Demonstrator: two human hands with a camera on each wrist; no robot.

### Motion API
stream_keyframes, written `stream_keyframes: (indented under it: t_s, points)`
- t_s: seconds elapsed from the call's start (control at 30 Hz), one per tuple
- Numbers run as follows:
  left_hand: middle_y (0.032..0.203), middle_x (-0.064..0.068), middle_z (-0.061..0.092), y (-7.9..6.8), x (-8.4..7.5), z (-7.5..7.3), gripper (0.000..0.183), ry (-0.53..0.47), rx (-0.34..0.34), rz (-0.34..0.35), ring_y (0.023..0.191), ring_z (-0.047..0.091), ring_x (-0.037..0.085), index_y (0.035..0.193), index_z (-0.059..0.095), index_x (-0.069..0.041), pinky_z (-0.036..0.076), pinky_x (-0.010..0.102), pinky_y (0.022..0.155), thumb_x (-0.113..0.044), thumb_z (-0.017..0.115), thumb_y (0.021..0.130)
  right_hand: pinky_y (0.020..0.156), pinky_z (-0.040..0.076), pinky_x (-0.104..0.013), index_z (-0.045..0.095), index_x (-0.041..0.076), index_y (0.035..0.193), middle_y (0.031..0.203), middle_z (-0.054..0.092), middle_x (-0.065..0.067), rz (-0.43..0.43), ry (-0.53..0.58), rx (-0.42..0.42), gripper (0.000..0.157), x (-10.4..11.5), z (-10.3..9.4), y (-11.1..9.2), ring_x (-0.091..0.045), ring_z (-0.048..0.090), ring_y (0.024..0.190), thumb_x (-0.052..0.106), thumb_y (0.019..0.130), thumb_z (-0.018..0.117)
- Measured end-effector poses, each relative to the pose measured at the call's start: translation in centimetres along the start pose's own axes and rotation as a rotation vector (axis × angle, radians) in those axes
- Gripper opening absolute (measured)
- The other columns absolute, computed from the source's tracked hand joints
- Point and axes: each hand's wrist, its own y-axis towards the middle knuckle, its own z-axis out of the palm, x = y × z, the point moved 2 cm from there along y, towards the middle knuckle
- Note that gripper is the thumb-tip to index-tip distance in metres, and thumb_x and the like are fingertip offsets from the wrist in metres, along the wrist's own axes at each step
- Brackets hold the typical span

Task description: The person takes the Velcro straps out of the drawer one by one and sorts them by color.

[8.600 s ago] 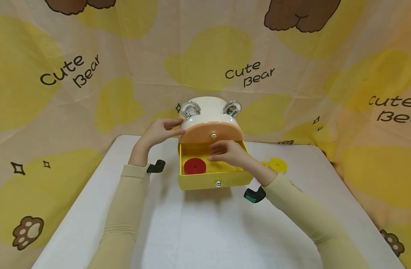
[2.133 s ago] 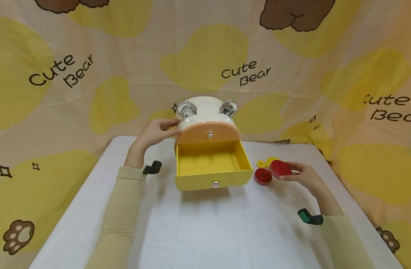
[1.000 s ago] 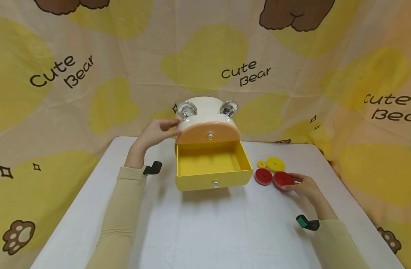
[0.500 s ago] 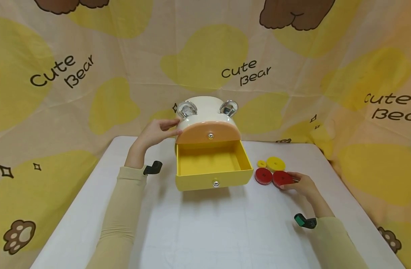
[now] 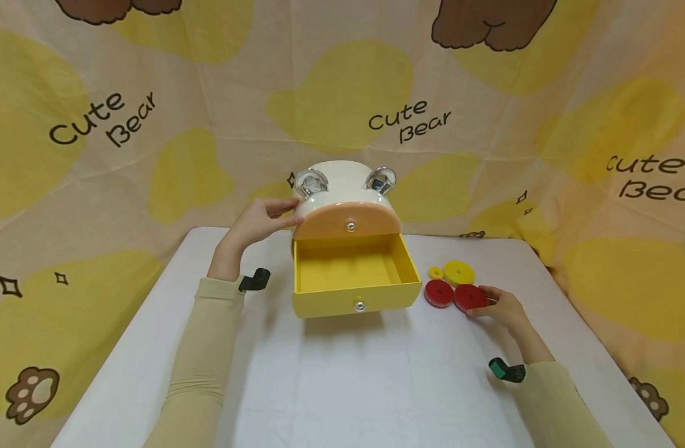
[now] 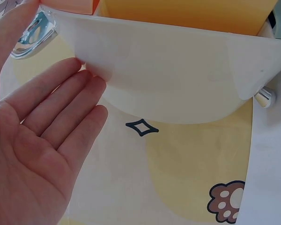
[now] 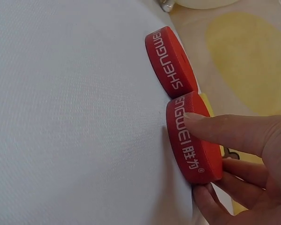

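Observation:
A small cabinet (image 5: 342, 174) with a white domed top and silver ears stands at the back of the table, its yellow drawer (image 5: 328, 305) pulled out. My left hand (image 5: 258, 221) touches the cabinet's left side with fingertips and thumb; in the left wrist view the fingers of that hand (image 6: 42, 136) are straight. To the right of the drawer, my right hand (image 5: 504, 308) pinches a red tape roll (image 5: 470, 298) between thumb and fingers. It lies flat on the table, touching a second red tape roll (image 7: 171, 61) with white "SHENGWEI" lettering.
Behind the red rolls lie a larger yellow roll (image 5: 460, 272) and a small yellow ring (image 5: 436, 272). A peach upper drawer (image 5: 325, 225) with a silver knob is closed. A printed cloth (image 5: 236, 93) hangs behind the white table (image 5: 342, 386).
The red roll seen in the drawer earlier is gone from there. My right hand has brought its red roll nearer the front, beside the other red one, uncovering the larger yellow roll. Left hand still.

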Motion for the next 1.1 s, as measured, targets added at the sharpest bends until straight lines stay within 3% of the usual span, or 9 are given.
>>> stream_keyframes:
  t_s: [0.3, 0.57, 0.83, 0.97, 1.1]
  points:
    - [0.136, 0.003, 0.056, 0.0, 0.0, 0.0, 0.064, 0.004, 0.006, 0.002, 0.125, 0.053, 0.025, 0.133, 0.058, -0.020, 0.045, 0.044, 0.102, -0.048, 0.074, 0.078, 0.103, 0.038, -0.058, 0.026, -0.001, 0.148, 0.147, 0.033, -0.028, -0.022, -0.006, -0.004, 0.085, 0.4, -0.5, -0.4, -0.046, 0.032, 0.131, 0.041, 0.086, 0.068]
    - [0.136, 0.003, 0.056, 0.1, 0.1, 0.0, 0.062, -0.010, 0.007, -0.007, 0.126, 0.053, 0.026, 0.132, 0.058, -0.020, 0.044, 0.044, 0.103, -0.045, 0.075, 0.078, 0.106, 0.037, -0.053, 0.027, -0.001, 0.147, 0.146, 0.037, -0.026, -0.081, 0.043, -0.044, 0.088, 2.5, -1.1, -1.9, -0.043, 0.035, 0.133, 0.050, 0.086, 0.063]
    - [0.135, 0.002, 0.057, -0.1, -0.1, 0.0, 0.064, -0.003, 0.003, -0.008, 0.125, 0.054, 0.024, 0.132, 0.058, -0.021, 0.046, 0.043, 0.101, -0.050, 0.075, 0.076, 0.103, 0.041, -0.051, 0.037, 0.001, 0.143, 0.139, 0.047, -0.023, -0.177, 0.050, -0.080, 0.082, 4.8, -0.9, -4.1, -0.039, 0.047, 0.127, 0.055, 0.086, 0.060]
    - [0.135, 0.001, 0.057, 0.0, -0.1, 0.0, 0.066, 0.004, 0.001, -0.006, 0.124, 0.054, 0.023, 0.132, 0.058, -0.021, 0.046, 0.042, 0.101, -0.051, 0.075, 0.076, 0.099, 0.047, -0.044, 0.044, 0.003, 0.138, 0.134, 0.054, -0.020, -0.233, 0.055, -0.114, 0.074, 6.2, -0.7, -5.4, -0.035, 0.055, 0.120, 0.054, 0.087, 0.061]
    - [0.135, 0.001, 0.057, 0.0, 0.0, -0.1, 0.066, 0.010, -0.002, -0.007, 0.124, 0.054, 0.023, 0.132, 0.058, -0.022, 0.046, 0.042, 0.102, -0.052, 0.074, 0.075, 0.087, 0.053, -0.023, 0.050, 0.005, 0.133, 0.127, 0.059, -0.016, -0.288, 0.057, -0.136, 0.068, 7.4, -0.1, -6.4, -0.031, 0.059, 0.114, 0.053, 0.086, 0.063]
